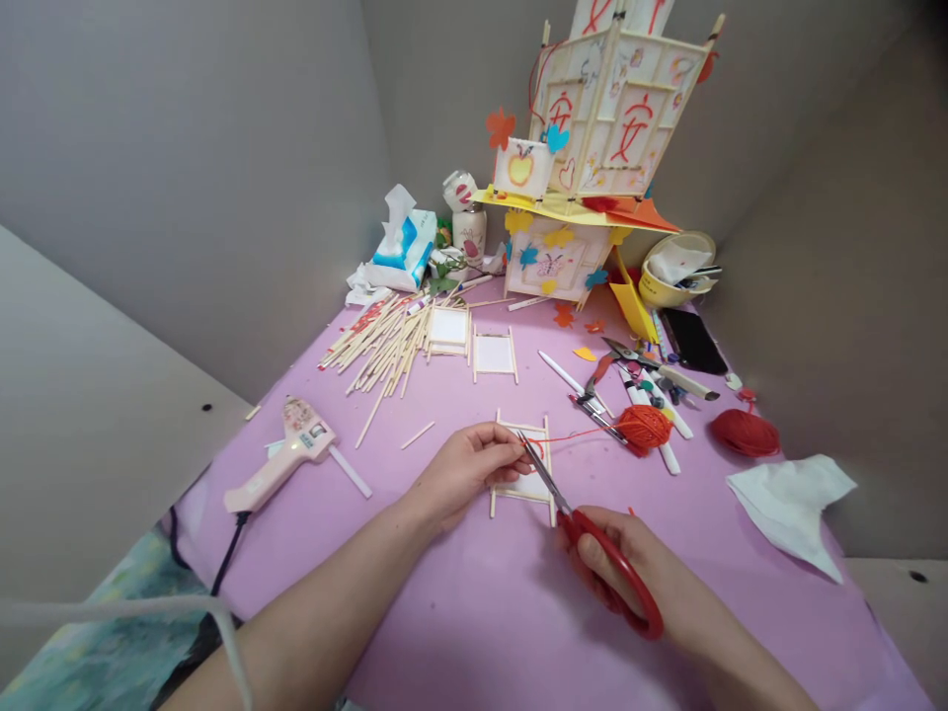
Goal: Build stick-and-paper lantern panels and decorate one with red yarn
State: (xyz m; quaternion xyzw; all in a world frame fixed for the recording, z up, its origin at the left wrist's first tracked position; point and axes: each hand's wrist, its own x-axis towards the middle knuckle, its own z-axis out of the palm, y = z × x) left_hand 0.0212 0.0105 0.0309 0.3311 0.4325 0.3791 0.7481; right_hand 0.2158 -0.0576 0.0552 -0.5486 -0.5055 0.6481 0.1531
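My left hand point(474, 464) pinches the end of a red yarn strand point(574, 434) above a small stick frame point(548, 491) with a white panel and red marks. The strand runs right to an orange-red yarn ball point(644, 428). My right hand point(618, 558) is closed around the handles of red scissors point(638, 592). The scissor blades point up and left, their tips beside my left fingertips at the yarn. Whether the blades touch the yarn is too small to tell. My left hand covers part of the frame's left side.
A pink glue gun point(285, 454) lies at left. Behind are loose sticks point(392, 341), two white-panelled frames point(494, 354), tissues point(404, 252) and a decorated paper lantern point(559, 257). Pliers point(659, 367), markers, a dark red yarn ball point(745, 433) and a white cloth point(792, 499) lie at right.
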